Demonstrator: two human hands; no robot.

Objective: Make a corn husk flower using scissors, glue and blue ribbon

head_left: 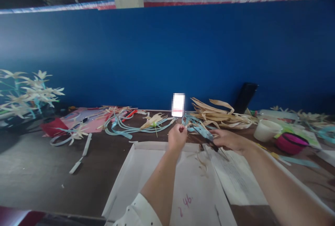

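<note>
My left hand (178,136) is closed in a pinch above the far edge of a white box lid (157,170). What its fingertips hold is too small to make out. To its right, my right hand (229,139) has its fingers on a slim dark-handled tool (215,146), which looks like scissors but is blurred. Pale blue ribbon strips (200,128) lie between the hands, close to the tool. Thin dry scraps (201,163) rest on the lid, which bears pink handwritten digits.
Dry husks (222,114) lie behind my right hand, near a black upright object (246,97). On the right stand a white cup (267,130) and a magenta bowl (291,143). Light blue cords (123,128) and husk flowers (31,91) are leftward. A blue partition (167,51) closes the back.
</note>
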